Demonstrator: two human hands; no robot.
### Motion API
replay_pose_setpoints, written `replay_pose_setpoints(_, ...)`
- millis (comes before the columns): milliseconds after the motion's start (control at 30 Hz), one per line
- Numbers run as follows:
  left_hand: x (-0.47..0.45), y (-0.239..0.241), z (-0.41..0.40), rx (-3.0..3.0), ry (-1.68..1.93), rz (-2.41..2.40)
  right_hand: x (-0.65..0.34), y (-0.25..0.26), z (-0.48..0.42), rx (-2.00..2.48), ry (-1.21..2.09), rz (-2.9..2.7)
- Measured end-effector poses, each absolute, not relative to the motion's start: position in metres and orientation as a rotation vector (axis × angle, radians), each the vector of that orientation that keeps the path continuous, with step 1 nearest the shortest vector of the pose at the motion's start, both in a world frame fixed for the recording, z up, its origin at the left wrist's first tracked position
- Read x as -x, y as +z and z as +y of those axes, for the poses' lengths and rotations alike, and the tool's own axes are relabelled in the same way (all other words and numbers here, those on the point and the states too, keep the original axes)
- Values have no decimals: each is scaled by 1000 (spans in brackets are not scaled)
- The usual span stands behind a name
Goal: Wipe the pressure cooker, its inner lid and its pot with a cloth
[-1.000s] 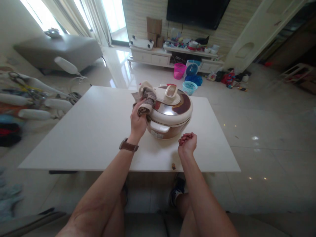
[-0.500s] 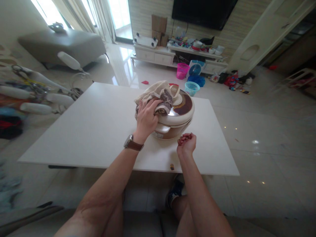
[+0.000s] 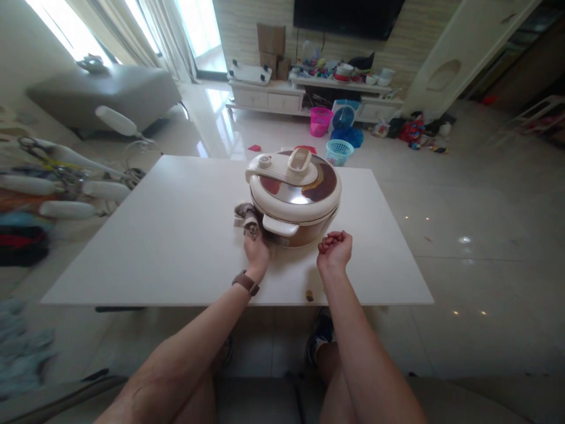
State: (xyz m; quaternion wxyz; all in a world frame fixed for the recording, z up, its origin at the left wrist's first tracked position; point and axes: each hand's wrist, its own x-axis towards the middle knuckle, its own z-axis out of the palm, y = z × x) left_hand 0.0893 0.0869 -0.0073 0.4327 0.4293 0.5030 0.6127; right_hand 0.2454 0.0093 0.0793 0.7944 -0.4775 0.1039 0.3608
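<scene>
A cream and brown electric pressure cooker point(image 3: 293, 200) stands upright with its lid on, on a white table point(image 3: 176, 247). My left hand point(image 3: 256, 252) is closed on a bunched, patterned cloth point(image 3: 248, 218) at the lower left side of the cooker, beside the front handle. Part of the cloth is hidden behind the fingers. Palm up, my right hand point(image 3: 335, 248) rests just right of the cooker's front with its fingers curled in; whether anything lies inside them I cannot make out. A small brown and yellow object point(image 3: 309, 295) lies near the table's front edge.
Beyond the table, a pink basket point(image 3: 320, 121) and a light blue basket point(image 3: 339, 152) stand on the floor. A low white cabinet point(image 3: 282, 101) loaded with household items runs along the wall. White padded equipment point(image 3: 66, 197) stands at the left.
My left hand has moved the cloth from the lid's left top down to the cooker's lower left side, uncovering the lid. My right hand has stayed almost still.
</scene>
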Motion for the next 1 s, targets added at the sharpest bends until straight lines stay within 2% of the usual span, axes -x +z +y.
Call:
replay_pose_setpoints(233, -108, -5, -5, -920, 1257, 1246, -256, 80, 13, 1022, 703, 221)
replay_pose_setpoints(567, -80, 0, 85, -1016, 1398, 1274, -251, 70, 12, 1076, 724, 164)
replay_pose_setpoints(733, -90, 5, 42, -1019, 1250, 1375, -254, 69, 15, 1085, 718, 144)
replay_pose_setpoints(867, -96, 15, -12, -1067, 1089, 1245, -261, 72, 17, 1069, 678, 191)
replay_pose_setpoints(1000, -95, 25, -26, -1235, 854, 988, -267, 72, 16, 1094, 665, 161)
